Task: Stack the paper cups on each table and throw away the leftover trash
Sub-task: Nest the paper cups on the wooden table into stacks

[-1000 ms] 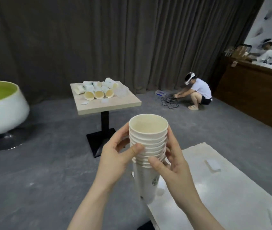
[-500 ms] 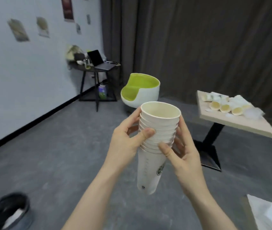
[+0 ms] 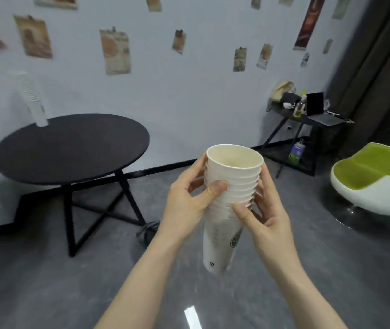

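The nested cup stack (image 3: 227, 205) is being gripped by the left hand (image 3: 187, 205) and right hand (image 3: 266, 218), fingers curled round its rims; being light and crushable, it is best held gently there.

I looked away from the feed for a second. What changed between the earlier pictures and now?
The view swung left: the square table with loose cups and the crouching person have left the frame; a round black table bearing another cup stack has come into view, and the green chair now sits at right. Nothing was taken or released: the left hand and right hand keep the same grip on the stack of paper cups.
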